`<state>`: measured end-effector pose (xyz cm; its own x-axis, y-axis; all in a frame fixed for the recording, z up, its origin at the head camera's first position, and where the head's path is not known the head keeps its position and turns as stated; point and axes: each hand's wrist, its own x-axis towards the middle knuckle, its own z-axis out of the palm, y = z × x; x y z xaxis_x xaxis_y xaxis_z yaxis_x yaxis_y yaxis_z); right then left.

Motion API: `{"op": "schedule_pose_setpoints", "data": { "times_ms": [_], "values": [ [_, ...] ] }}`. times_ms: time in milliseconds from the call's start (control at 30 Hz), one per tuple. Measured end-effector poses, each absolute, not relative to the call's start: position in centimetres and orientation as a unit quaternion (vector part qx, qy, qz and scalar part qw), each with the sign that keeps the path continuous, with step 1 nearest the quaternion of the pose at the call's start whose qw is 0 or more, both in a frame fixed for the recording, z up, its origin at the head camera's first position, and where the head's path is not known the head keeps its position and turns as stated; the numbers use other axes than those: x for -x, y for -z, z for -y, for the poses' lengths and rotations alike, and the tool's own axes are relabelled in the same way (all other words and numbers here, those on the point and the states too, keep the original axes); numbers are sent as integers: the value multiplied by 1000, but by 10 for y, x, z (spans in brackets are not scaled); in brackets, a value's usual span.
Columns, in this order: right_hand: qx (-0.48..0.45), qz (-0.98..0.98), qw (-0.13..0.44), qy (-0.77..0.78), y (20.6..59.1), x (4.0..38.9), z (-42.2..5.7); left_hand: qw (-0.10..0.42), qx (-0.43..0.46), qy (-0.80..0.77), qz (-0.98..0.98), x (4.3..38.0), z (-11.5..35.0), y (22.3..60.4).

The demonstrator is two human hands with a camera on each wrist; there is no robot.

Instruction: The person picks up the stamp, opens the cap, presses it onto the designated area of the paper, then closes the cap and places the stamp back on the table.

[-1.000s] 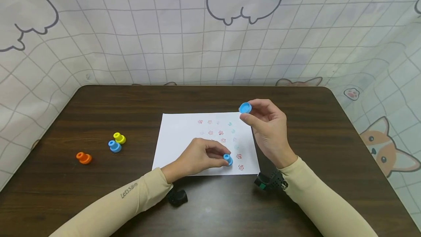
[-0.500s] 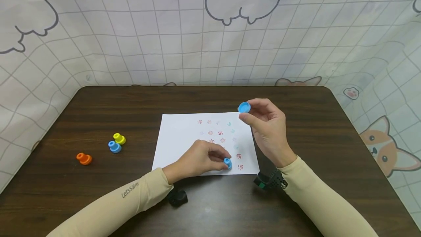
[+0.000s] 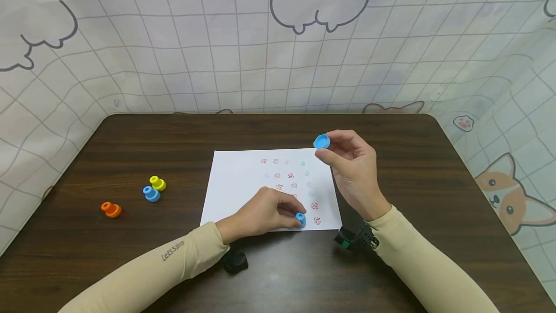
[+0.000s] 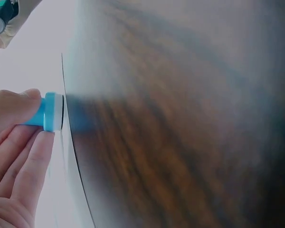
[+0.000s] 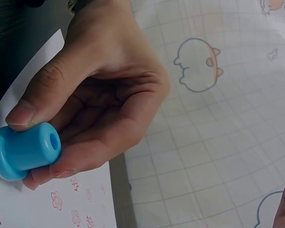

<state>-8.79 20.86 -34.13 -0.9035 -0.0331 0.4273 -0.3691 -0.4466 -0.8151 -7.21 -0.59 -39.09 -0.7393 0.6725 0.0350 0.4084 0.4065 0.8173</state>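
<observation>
Left hand (image 3: 265,209) pinches a blue stamp (image 3: 300,219) by its knob, thumb on one side and fingers on the other; stamp is at the near edge of the paper (image 3: 230,177), just left of the lowest red mark (image 3: 317,220); left wrist view shows its pale band facing the sheet, though whether the face touches cannot be told; right hand (image 3: 354,163) pinches a second knobbed blue piece, judged a cap (image 3: 322,141), raised near the sheet's far right corner, round hollow face toward the head camera. Step in hand appears to be printing; best done with the stamp square to the sheet, pressed evenly, lifted straight so the print does not smear; the edge is close, so the whole face should land on paper. Around: yellow piece (image 3: 158,183) and another blue piece (image 3: 151,193) lie together left of the sheet, orange piece (image 3: 111,209) farther left, all on the dark table (image 3: 404,134); in the way: the left hand covers part of the sheet, partly hiding a mark behind its fingers; the neighbouring red print leaves little room rightward.
</observation>
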Motion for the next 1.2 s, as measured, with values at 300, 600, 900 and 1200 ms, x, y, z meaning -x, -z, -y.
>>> {"op": "schedule_pose_setpoints", "data": {
  "times_ms": [300,600,900,1200],
  "values": [
    [-192,531,105,-819,343,88,-209,129,-354,-400,-836,71,4,390],
    [-193,531,107,-818,343,87,-208,127,-358,-369,-848,72,0,388],
    [-189,531,105,-819,344,86,-209,133,-367,-344,-854,74,-2,388],
    [-198,518,104,-825,341,86,-208,126,-372,-331,-858,74,-1,385]
  ]
}}
